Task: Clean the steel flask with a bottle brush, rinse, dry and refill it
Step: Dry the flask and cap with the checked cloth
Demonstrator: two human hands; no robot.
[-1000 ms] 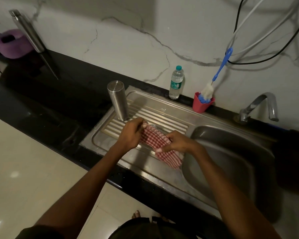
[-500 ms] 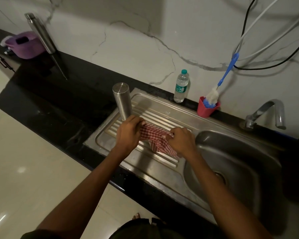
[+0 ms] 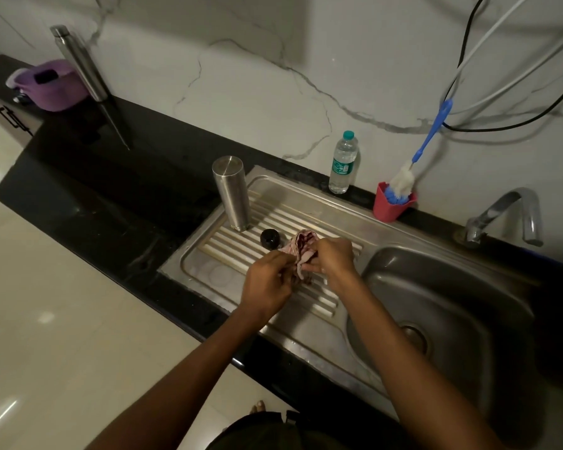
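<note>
Two hands on my feed | left hand [image 3: 267, 280] and right hand [image 3: 333, 256] both clutch the bunched checked cloth [image 3: 301, 251] over the drainboard [image 3: 273, 222] | black cap [image 3: 269, 239] just beside | steel flask [image 3: 232, 193] upside down at drainboard's far-left corner | bottle brush [image 3: 413, 167] in red cup [image 3: 391, 206] on bench [image 3: 95, 190].

One head-worn view; it looks steeply down from close above at the tabletop [image 3: 111, 196] front edge.
</note>
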